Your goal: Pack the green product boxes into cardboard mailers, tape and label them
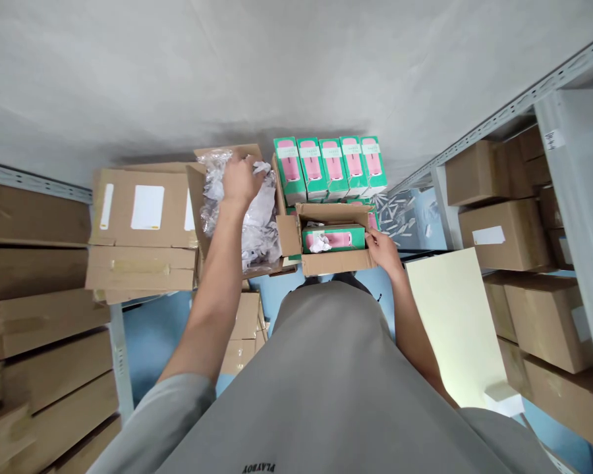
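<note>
My left hand is down in an open carton lined with clear plastic, its fingers curled into the white crumpled paper there. Some fingertips are hidden by the paper. To the right stands a smaller open cardboard box with its flaps spread. Inside it lies a green and pink product box, with a crumpled paper piece on top. My right hand pinches the right edge of the cardboard box between thumb and fingers.
Several upright green and pink boxes stand in a row against the wall. Flattened cartons are stacked at left. Shelves of brown boxes flank both sides. A pale yellow board leans at right, near a tray of small white pieces.
</note>
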`<state>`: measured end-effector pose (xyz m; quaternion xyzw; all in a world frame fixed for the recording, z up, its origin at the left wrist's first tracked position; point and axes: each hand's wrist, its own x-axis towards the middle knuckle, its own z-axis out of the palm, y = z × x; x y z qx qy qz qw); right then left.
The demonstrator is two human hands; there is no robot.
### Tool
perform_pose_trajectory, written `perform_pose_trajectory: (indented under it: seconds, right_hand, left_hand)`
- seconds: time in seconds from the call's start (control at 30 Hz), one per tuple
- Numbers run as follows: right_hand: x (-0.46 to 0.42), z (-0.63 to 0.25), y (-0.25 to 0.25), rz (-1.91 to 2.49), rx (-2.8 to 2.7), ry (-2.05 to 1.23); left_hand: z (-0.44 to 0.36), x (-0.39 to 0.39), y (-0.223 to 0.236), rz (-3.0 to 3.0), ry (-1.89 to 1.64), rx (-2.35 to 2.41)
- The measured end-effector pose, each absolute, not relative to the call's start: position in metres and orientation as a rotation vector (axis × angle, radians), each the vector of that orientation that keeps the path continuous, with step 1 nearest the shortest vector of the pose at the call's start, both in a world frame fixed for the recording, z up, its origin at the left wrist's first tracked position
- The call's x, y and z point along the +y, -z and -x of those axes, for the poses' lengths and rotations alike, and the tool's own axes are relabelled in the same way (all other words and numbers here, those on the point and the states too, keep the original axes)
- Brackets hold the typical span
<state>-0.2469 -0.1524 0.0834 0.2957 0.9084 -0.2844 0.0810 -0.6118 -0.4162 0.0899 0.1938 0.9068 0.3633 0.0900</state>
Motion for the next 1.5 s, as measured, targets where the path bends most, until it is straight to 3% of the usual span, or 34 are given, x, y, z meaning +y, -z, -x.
perform_pose_trajectory:
  seconds: [0.2, 0.37, 0.47, 0.67, 0.97, 1.23, 1.5]
  right_hand:
    - [-0.154, 0.249, -0.085, -0.884, 2.716, 0.846]
    - [-0.156, 0.253, -0.088, -0.905, 2.697, 0.857]
    - [-0.159, 0.256, -0.090, -0.919, 2.695, 0.844]
    - [-0.165, 0.231, -0.093, -1.028, 2.708, 0.844]
    - [-0.172, 0.068, -0.096, -1.715, 2.507, 0.830]
    - [-0.171, -0.088, -0.071, -2.297, 2.138, 0.915]
    - [-0.116, -0.208, -0.019, -2.592, 1.884, 1.071]
  left_hand:
    - [0.588, -0.440, -0.131, -0.453, -1.388, 2.792]
    - [0.497, -0.446, -0.185, -0.809, -1.799, 2.515]
    - [0.433, -0.425, -0.189, -1.123, -1.515, 2.243]
    - [0.365, -0.377, -0.154, -1.361, -1.142, 2.182]
    - [0.331, -0.346, -0.127, -1.206, -1.152, 2.302]
    - [0.233, -0.218, -0.036, -0.819, -1.010, 1.525]
    - [0.101, -0.097, 0.002, -0.806, -0.799, 1.515]
